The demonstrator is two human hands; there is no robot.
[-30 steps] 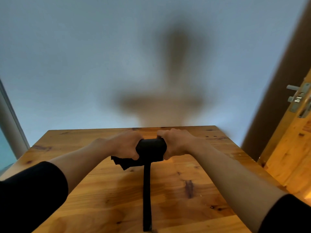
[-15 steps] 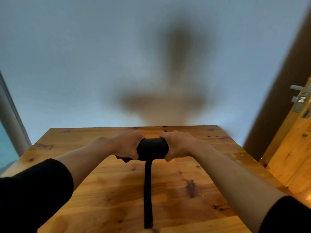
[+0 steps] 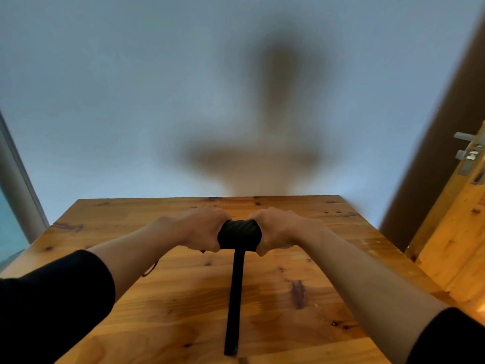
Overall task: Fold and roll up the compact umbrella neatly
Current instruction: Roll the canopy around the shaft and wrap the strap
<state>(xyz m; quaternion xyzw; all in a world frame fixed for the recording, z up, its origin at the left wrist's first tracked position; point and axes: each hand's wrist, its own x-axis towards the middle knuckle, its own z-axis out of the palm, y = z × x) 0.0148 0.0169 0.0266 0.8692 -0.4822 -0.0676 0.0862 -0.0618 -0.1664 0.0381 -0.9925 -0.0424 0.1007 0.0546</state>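
Keep left hand (image 3: pixel 202 229) and right hand (image 3: pixel 278 229) curled tight around the rolled black cloth umbrella (image 3: pixel 239 235), then wind the long black strap (image 3: pixel 235 300), lying toward 6 o'clock on the brown wooden table (image 3: pixel 328 298), snugly around.

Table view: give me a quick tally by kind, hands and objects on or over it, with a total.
Hands: 2, the left hand and right hand, both gripping the roll
Rolled black umbrella: 1
Black closure strap, lying toward the camera: 1
Thin cord by the left forearm: 1
Wooden table: 1
Total: 6
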